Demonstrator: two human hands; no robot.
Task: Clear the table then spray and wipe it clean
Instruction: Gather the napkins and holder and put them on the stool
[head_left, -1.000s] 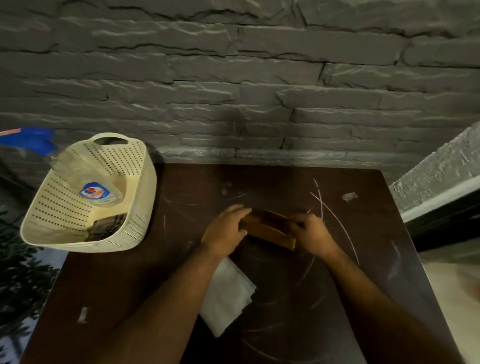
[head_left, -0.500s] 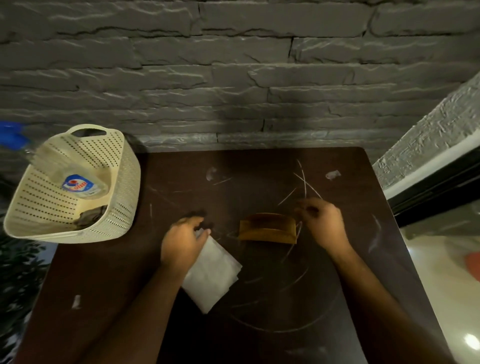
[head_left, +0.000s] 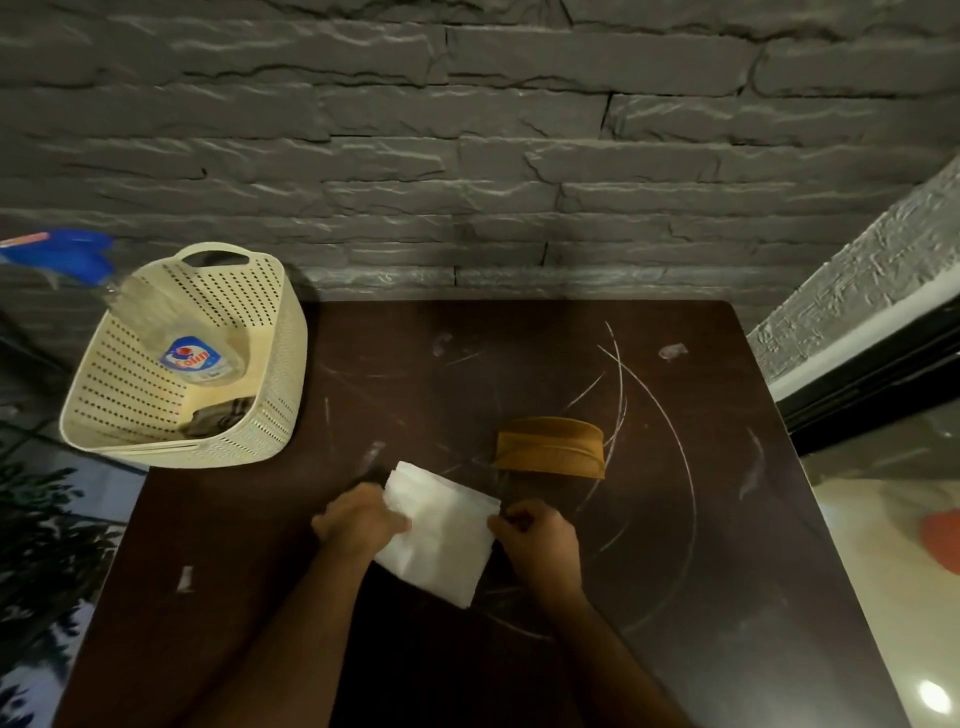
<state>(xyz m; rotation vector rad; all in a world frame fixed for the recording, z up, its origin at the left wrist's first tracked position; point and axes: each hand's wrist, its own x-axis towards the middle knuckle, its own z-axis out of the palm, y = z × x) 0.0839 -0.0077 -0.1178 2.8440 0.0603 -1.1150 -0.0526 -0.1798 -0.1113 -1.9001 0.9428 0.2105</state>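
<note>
A dark brown table (head_left: 675, 597) marked with white scratches and smudges fills the view. A stack of white paper napkins (head_left: 441, 535) lies near its middle front. My left hand (head_left: 358, 519) grips the stack's left edge, and my right hand (head_left: 537, 540) pinches its right edge. Just beyond the napkins a brown wooden napkin holder (head_left: 550, 446) stands by itself on the table. A clear spray bottle (head_left: 171, 332) with a blue trigger head leans in a cream perforated basket (head_left: 260, 415) at the table's back left corner.
A grey stone wall (head_left: 467, 156) runs along the table's far edge. A dark cloth (head_left: 215, 418) lies in the bottom of the basket. The floor drops off to the right, and plant leaves (head_left: 47, 545) show beyond the left edge.
Both hands left the wooden holder, which now stands alone. My left hand went to the napkins first, then my right hand joined it on the stack.
</note>
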